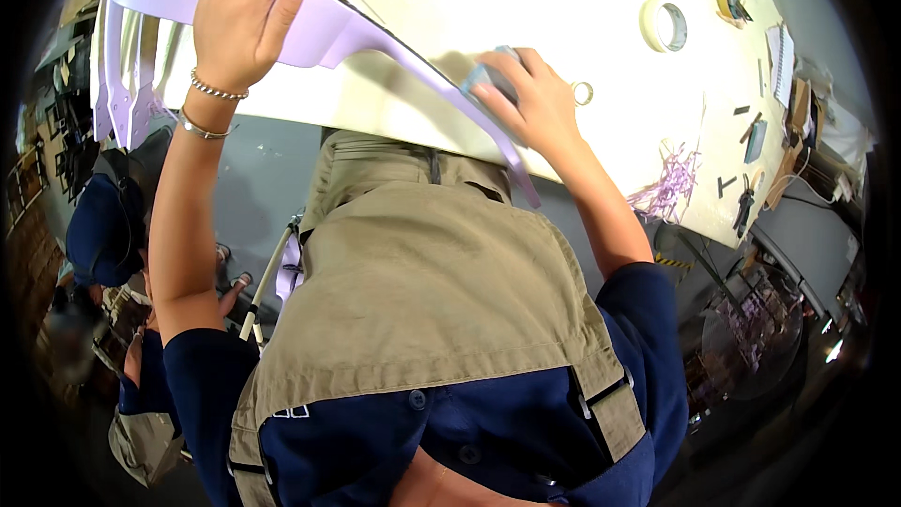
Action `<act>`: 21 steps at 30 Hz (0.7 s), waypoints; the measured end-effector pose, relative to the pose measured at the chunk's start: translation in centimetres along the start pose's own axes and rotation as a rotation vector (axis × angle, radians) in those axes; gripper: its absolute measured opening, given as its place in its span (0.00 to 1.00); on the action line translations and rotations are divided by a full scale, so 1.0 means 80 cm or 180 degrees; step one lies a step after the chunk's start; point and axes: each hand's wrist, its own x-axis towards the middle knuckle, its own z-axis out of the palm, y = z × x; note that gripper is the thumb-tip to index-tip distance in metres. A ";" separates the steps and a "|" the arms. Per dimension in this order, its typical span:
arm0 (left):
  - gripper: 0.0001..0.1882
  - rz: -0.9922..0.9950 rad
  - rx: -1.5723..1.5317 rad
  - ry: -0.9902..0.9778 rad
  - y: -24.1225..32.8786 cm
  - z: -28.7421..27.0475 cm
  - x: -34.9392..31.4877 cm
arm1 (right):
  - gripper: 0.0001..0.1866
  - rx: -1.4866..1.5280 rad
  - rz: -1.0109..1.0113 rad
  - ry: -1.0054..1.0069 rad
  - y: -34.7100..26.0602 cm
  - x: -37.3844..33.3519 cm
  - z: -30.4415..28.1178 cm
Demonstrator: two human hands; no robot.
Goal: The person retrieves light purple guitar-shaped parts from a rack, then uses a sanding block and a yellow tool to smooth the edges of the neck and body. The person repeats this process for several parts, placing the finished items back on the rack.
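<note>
A lilac, smooth, leather-like piece lies across the near edge of the table. It narrows to the right into a long strip that hangs past the edge. Bent over its upper rim is my left hand, closed on the piece, with the thumb flat against it and the fingertips hidden. My right hand grips a small grey-blue block close to the dark upper edge of the strip. Whether the block touches that edge, I cannot tell. More lilac straps with holes hang at the table's left end.
On the white table, a wide tape roll and a small tape ring lie to the right. Lilac shavings heap near the front right corner, beside dark blocks and a notebook. Another person is at the left.
</note>
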 end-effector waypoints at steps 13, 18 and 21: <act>0.16 -0.0012 -0.0057 0.0085 -0.005 -0.002 0.003 | 0.17 0.0156 -0.0006 0.0037 -0.071 0.136 0.026; 0.16 -0.0050 -0.0052 0.0097 -0.014 0.002 -0.011 | 0.17 0.0220 0.0227 -0.0434 -0.039 0.103 0.002; 0.13 -0.0036 0.0010 0.0356 -0.021 0.010 -0.020 | 0.16 0.0071 0.0638 -0.0655 -0.002 0.102 -0.031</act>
